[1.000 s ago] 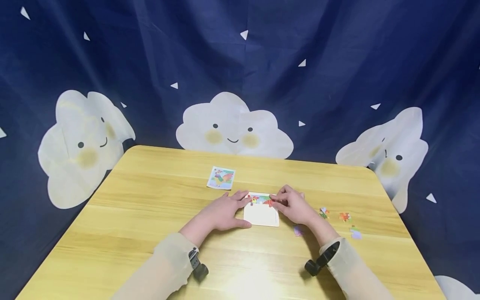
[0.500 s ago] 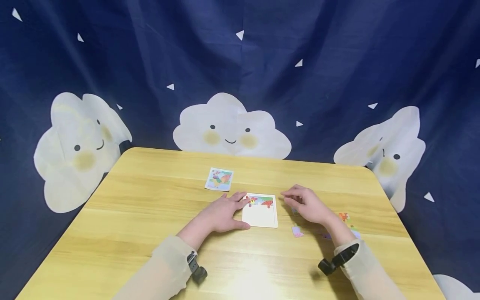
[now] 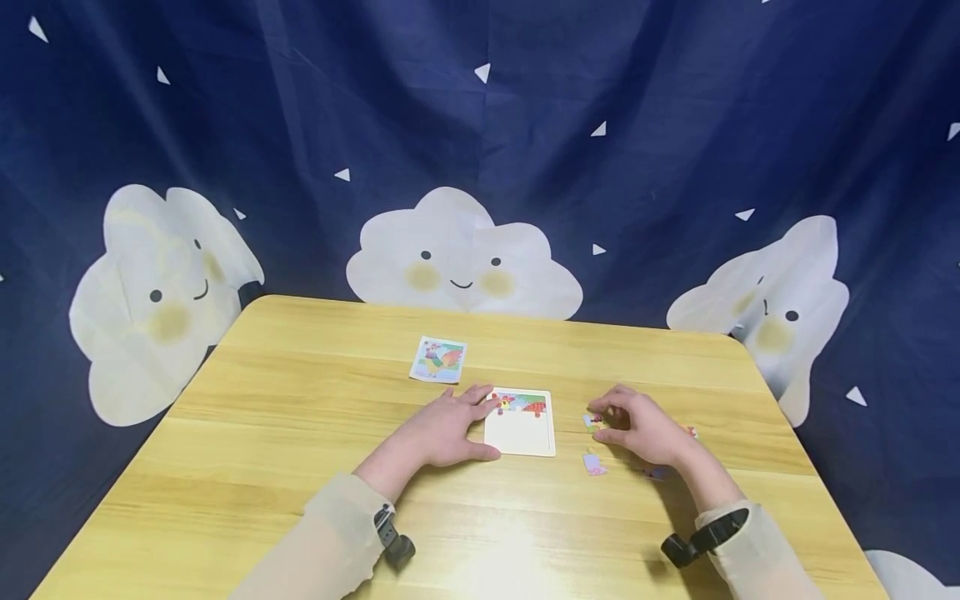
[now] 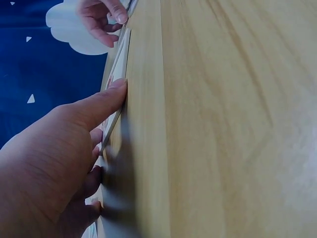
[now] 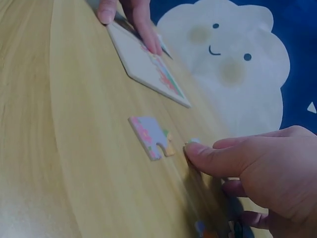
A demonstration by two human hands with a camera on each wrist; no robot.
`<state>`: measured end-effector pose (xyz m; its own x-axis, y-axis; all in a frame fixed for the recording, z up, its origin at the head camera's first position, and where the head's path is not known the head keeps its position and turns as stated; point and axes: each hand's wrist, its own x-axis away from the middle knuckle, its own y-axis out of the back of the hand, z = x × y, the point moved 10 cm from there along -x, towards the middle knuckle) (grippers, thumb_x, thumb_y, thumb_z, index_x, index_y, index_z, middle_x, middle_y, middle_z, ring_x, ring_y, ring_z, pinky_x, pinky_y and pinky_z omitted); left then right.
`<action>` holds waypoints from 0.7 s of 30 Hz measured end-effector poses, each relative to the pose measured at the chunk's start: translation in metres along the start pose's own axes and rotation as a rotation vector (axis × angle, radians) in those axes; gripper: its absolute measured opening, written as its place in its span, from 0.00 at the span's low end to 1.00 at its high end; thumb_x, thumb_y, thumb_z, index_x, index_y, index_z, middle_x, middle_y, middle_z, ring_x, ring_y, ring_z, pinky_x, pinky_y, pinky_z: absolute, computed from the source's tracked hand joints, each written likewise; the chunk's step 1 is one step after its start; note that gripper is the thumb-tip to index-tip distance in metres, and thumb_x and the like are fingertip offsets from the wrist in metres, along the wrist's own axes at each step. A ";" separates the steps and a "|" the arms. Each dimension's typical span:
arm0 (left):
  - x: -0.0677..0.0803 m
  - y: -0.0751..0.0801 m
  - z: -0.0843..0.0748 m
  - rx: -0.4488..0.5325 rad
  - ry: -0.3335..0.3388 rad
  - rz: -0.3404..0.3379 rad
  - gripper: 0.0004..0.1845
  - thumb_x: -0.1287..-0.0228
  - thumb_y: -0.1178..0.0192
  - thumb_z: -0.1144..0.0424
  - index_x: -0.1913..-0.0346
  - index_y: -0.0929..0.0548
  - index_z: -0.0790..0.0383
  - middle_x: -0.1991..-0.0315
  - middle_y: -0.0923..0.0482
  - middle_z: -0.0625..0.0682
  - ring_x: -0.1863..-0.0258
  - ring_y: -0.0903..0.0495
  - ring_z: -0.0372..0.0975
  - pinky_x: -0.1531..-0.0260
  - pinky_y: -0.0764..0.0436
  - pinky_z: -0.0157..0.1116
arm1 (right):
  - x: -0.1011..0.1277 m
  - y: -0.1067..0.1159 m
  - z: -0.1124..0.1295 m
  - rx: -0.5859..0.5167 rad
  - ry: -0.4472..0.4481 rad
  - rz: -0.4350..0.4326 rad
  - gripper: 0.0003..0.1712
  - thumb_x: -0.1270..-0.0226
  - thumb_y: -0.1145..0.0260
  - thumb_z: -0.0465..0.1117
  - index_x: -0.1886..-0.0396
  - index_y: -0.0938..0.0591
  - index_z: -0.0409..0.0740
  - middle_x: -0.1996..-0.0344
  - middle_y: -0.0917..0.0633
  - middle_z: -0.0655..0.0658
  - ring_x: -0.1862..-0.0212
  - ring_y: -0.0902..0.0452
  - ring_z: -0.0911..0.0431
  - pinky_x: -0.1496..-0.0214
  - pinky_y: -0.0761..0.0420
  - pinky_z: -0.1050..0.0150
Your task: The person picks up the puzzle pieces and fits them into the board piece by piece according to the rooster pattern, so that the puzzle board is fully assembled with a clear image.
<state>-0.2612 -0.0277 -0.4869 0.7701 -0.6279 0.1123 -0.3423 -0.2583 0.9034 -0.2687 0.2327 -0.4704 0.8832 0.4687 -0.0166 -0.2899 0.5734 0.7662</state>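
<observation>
Your right hand (image 3: 639, 427) had left the tray (image 3: 517, 437) and curled round a loose puzzle piece (image 3: 591, 422) on the bench (image 3: 315, 383) to its right; your left hand (image 3: 442, 427), fingers relaxed, steadied the tray, seemingly only part-filled.

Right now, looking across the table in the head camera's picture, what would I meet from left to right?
Left hand, white puzzle tray, lavender-and-pink jigsaw piece, right hand, partly hidden jigsaw piece. The rooster picture card shares the first hand's span, so I omit it.
</observation>
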 end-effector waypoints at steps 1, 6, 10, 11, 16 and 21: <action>0.000 0.000 0.000 0.000 0.000 -0.001 0.49 0.34 0.34 0.32 0.18 0.34 0.56 0.16 0.46 0.53 0.18 0.46 0.48 0.20 0.49 0.54 | 0.001 0.000 -0.001 0.005 -0.007 0.002 0.21 0.33 0.21 0.40 0.42 0.13 0.42 0.55 0.17 0.50 0.60 0.29 0.53 0.60 0.26 0.62; -0.001 0.000 0.000 0.003 -0.005 -0.009 0.49 0.34 0.33 0.32 0.18 0.33 0.56 0.16 0.46 0.53 0.18 0.45 0.49 0.20 0.49 0.55 | 0.002 -0.003 -0.002 -0.002 -0.030 0.012 0.18 0.32 0.23 0.37 0.44 0.14 0.41 0.60 0.18 0.50 0.63 0.27 0.56 0.61 0.25 0.64; 0.000 -0.002 0.000 0.007 -0.005 -0.011 0.49 0.34 0.33 0.33 0.18 0.33 0.56 0.16 0.46 0.53 0.18 0.45 0.48 0.20 0.48 0.55 | 0.003 -0.005 -0.002 0.000 -0.048 0.016 0.14 0.31 0.24 0.36 0.47 0.14 0.43 0.63 0.20 0.51 0.64 0.28 0.57 0.62 0.26 0.64; 0.000 -0.002 0.001 0.007 -0.004 -0.010 0.49 0.34 0.33 0.33 0.18 0.33 0.55 0.16 0.46 0.53 0.18 0.45 0.48 0.20 0.48 0.55 | 0.003 -0.005 -0.002 0.013 -0.051 0.014 0.14 0.31 0.24 0.36 0.48 0.14 0.45 0.64 0.20 0.52 0.64 0.28 0.58 0.59 0.28 0.62; 0.000 -0.002 0.001 0.007 -0.003 -0.011 0.49 0.34 0.33 0.33 0.18 0.33 0.55 0.16 0.46 0.53 0.18 0.45 0.48 0.21 0.48 0.55 | 0.004 -0.005 -0.002 0.065 -0.043 -0.014 0.10 0.32 0.23 0.37 0.55 0.14 0.53 0.59 0.19 0.55 0.62 0.28 0.58 0.51 0.40 0.50; -0.001 -0.002 0.001 0.003 -0.001 -0.012 0.49 0.34 0.33 0.32 0.18 0.33 0.56 0.15 0.46 0.53 0.18 0.46 0.48 0.20 0.48 0.55 | 0.004 -0.004 -0.002 0.076 -0.066 -0.039 0.14 0.32 0.23 0.39 0.50 0.16 0.48 0.58 0.19 0.54 0.59 0.27 0.57 0.52 0.42 0.50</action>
<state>-0.2614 -0.0275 -0.4893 0.7734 -0.6258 0.1013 -0.3351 -0.2680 0.9033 -0.2649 0.2338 -0.4752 0.9164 0.4001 -0.0070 -0.2280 0.5364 0.8126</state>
